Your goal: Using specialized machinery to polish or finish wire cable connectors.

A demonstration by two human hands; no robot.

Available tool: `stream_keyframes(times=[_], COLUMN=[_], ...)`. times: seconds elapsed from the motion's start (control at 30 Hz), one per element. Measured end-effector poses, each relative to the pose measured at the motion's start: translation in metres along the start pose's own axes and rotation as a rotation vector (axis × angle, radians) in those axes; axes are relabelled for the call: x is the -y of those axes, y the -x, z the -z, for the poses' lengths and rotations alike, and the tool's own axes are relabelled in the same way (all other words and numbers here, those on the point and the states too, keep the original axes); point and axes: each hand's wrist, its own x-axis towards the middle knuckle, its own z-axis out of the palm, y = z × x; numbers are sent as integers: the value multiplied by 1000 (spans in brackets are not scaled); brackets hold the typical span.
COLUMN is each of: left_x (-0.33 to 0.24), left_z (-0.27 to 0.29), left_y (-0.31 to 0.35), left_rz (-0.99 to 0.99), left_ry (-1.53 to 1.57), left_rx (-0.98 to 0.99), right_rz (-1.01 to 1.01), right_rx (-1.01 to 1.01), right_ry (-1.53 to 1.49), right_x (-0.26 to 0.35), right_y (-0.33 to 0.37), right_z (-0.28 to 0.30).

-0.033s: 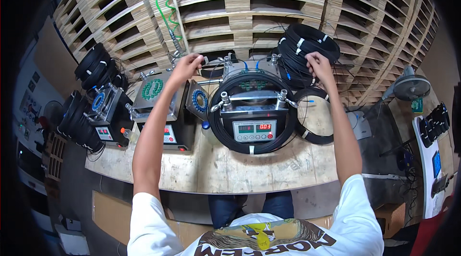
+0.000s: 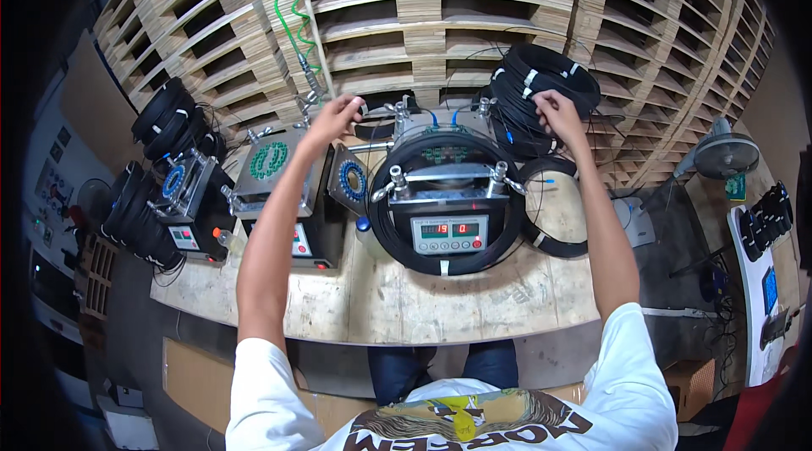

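Observation:
My left hand is raised over the back of the workbench with its fingers pinched together. A small pale bit shows at the fingertips, too small to name. My right hand is closed in a pinch in front of a stack of black cable coils. Whatever its fingers hold, if anything, is hidden. Between my hands stands a black polishing machine with a metal clamp plate and a lit red display. Around its front hangs a large black cable coil. Two thin blue-tipped leads rise behind the plate.
Two similar machines stand left, one bearing a plate of green connectors. A round blue-ringed fixture leans beside it. More black coils lie far left. A blue-capped bottle, another coil and a fan are also there.
The red digits on the middle machine's display have changed. My right hand has shifted very slightly left; my left hand is almost where it was.

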Motion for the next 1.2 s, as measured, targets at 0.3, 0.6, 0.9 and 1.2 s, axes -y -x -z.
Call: stream_keyframes(times=[0.3,0.6,0.9,1.2], left_x=[42,73,-74,-40], left_z=[-59,-53,-97,-127], left_y=[-69,-85,57,32], left_rz=[286,-35,-346,-166], left_ry=[405,18,-38,-332], left_rx=[141,-314,-242,-304], right_rz=[-370,-278,237,128], right_rx=[488,446,-409,-83], right_ry=[-268,-330,73,365], right_x=[-27,-26,83,50], right_y=[-61,-54,31,47], right_z=[-61,-72,-75,-111])
